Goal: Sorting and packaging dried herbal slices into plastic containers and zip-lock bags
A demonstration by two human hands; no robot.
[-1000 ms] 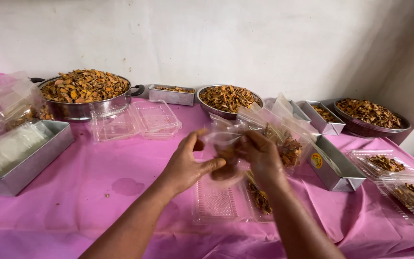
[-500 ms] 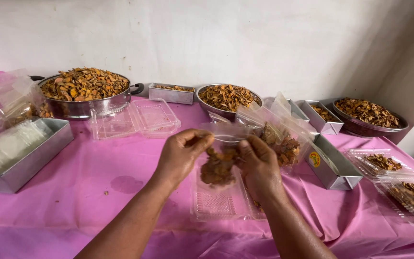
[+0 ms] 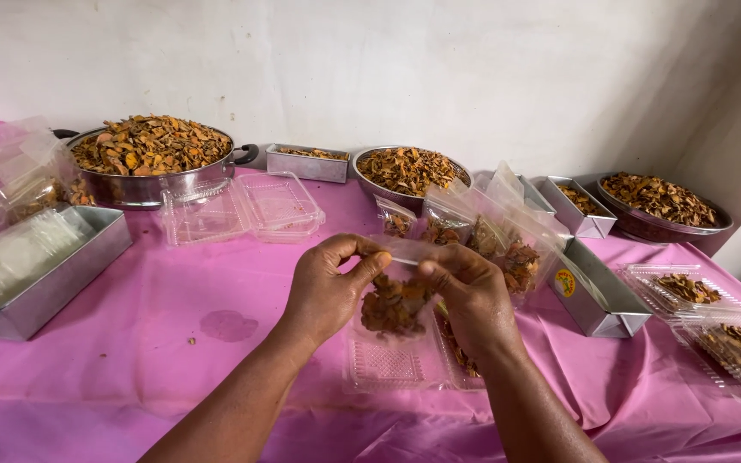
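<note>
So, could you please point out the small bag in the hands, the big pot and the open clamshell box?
Bag [image 3: 394, 304], head view: its filled lower part.
Pot [image 3: 160, 184], head view: its steel side wall.
Clamshell box [image 3: 278, 204], head view: its right half.

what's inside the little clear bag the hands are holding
The bag holds orange-brown dried slices in its lower part. The left hand and right hand pinch its top; fingers cover the opening.

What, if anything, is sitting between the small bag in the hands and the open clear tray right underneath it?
Nothing visible. The small clear bag of dried orange-brown slices is pinched at its top by the left hand and the right hand, and hangs directly over the open clear tray on the pink tablecloth, with nothing between them.
</note>
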